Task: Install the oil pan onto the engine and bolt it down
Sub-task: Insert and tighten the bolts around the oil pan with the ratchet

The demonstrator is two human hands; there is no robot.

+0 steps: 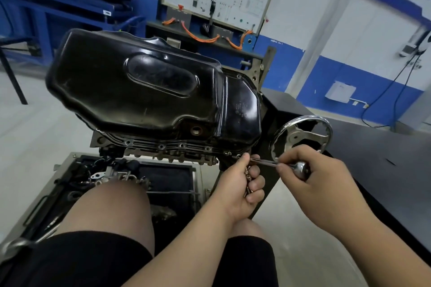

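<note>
A glossy black oil pan (pixel 144 91) sits on the upturned engine (pixel 163 154), which is held on a stand. Its near flange (pixel 163 145) shows a row of bolt holes, some with bolts in them. My left hand (pixel 242 184) is at the flange's right corner, closed on several loose bolts, its thumb and forefinger at a bolt. My right hand (pixel 312 175) grips the chrome handle of a thin driver (pixel 275 163) whose shaft points left to that same corner.
A chrome handwheel (pixel 300 137) of the stand is just above my right hand. Below the engine lies a tray (pixel 46 196) with loose parts. My knees are at the bottom. A black bench (pixel 384 158) runs along the right, a training board behind.
</note>
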